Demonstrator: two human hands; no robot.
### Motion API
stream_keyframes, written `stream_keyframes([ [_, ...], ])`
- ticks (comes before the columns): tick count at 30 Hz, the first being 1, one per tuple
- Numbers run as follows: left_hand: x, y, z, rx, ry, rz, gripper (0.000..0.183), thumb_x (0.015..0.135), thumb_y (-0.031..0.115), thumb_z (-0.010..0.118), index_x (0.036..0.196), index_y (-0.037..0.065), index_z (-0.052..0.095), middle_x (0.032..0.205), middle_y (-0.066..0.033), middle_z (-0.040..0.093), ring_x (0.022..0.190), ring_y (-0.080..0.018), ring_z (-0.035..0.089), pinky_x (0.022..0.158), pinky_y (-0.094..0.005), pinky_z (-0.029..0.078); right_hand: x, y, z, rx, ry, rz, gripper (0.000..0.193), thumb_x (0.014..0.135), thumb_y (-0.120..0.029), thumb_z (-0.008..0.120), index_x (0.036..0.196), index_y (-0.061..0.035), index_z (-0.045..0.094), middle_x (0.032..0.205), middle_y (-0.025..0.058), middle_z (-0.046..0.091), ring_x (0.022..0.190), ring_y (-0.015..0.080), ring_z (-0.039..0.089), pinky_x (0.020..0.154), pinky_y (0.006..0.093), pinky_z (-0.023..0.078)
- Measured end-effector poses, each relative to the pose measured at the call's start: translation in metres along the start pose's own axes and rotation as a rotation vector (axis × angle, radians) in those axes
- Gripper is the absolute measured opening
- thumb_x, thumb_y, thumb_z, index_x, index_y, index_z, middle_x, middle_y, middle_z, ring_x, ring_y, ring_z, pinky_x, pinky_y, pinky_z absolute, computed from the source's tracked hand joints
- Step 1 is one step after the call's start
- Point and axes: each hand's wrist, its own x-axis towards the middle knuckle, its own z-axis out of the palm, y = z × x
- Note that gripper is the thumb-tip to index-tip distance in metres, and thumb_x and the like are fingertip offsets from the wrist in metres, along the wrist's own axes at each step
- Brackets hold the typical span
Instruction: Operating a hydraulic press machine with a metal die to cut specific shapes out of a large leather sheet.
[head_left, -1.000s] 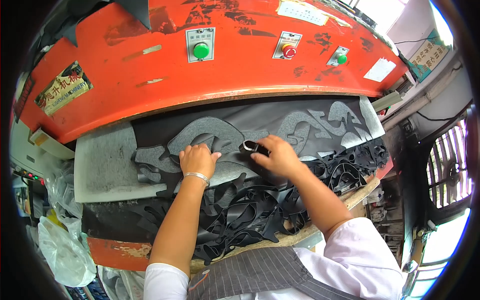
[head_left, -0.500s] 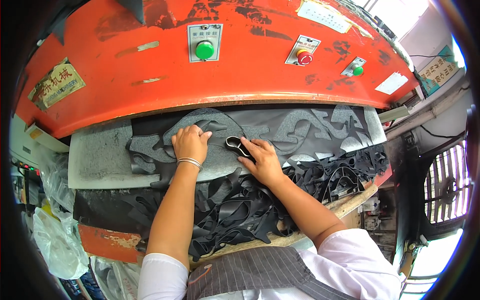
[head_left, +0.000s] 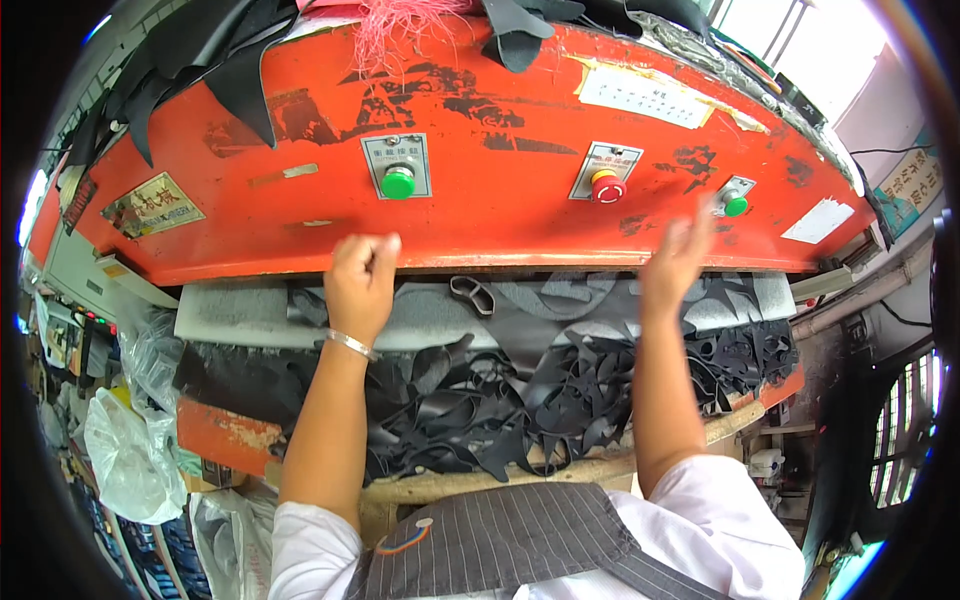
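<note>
My left hand (head_left: 362,285) is raised in front of the red-orange machine front, fingers curled in and thumb up, with nothing seen in it. The green push button (head_left: 398,181) above is nearest to it. My right hand (head_left: 678,262), blurred by motion, is lifted with fingers stretched upward, between the red stop button (head_left: 607,187) and the smaller green button (head_left: 735,204). Between my hands, a small metal cutting die (head_left: 472,296) stands on black sheet material (head_left: 520,325), apart from both hands. The sheet has cut-out openings and lies on a pale cutting board (head_left: 235,312).
A heap of black scraps (head_left: 480,410) lies along the board's near side, behind a wooden rail (head_left: 440,487). Clear plastic bags (head_left: 130,455) hang at the left. Black pieces (head_left: 240,85) and pink strings (head_left: 405,35) lie over the machine's top.
My right hand has let go of the cutting die and risen to the right. My left hand has lifted off the sheet. The view has tilted up, showing more of the machine's top.
</note>
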Motion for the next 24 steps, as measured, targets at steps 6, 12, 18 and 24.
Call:
stream_keyframes([
  [6, 0.036, 0.079, -0.029, 0.184, 0.002, 0.190, 0.028, 0.090, 0.015, 0.062, 0.072, -0.002, 0.048, 0.070, -0.0164, 0.048, 0.064, -0.0342, 0.048, 0.057, -0.0415, 0.039, 0.082, 0.026, -0.039, -0.366, 0.216, 0.090, 0.064, 0.101, -0.037, 0.043, 0.148, 0.0022, 0.024, 0.154, 0.0286, 0.016, 0.146, 0.0370, 0.009, 0.117, 0.0465, 0.012],
  [12, -0.112, 0.091, -0.054, 0.162, -0.383, -0.086, 0.031, 0.085, 0.021, 0.069, 0.064, 0.002, 0.055, 0.063, -0.0136, 0.053, 0.056, -0.0292, 0.051, 0.054, -0.0381, 0.042, -0.073, -0.031, -0.122, 0.042, -0.688, 0.137, 0.047, 0.082, -0.018, 0.070, 0.124, -0.0009, 0.055, 0.126, 0.0202, 0.055, 0.114, 0.0354, 0.054, 0.099, 0.0441, 0.042],
  [18, -0.259, 0.122, -0.048, 0.205, -0.544, -0.171, 0.016, 0.082, 0.023, 0.070, 0.077, 0.009, 0.072, 0.074, -0.0082, 0.065, 0.076, -0.0279, 0.061, 0.072, -0.0373, 0.047, -0.172, -0.089, -0.171, 0.387, -1.513, -0.288, 0.046, 0.079, -0.035, 0.074, 0.108, 0.0001, 0.064, 0.103, 0.0144, 0.064, 0.098, 0.0318, 0.059, 0.084, 0.0408, 0.049],
  [24, -0.273, 0.131, -0.035, 0.360, -0.398, -0.122, 0.010, 0.080, 0.018, 0.068, 0.078, 0.009, 0.071, 0.075, -0.0061, 0.063, 0.076, -0.0288, 0.056, 0.071, -0.0403, 0.044, -0.211, -0.101, -0.165, 0.141, -1.369, -0.383, 0.052, 0.068, -0.018, 0.076, 0.114, -0.0010, 0.060, 0.097, 0.0098, 0.061, 0.089, 0.0263, 0.060, 0.076, 0.0358, 0.051],
])
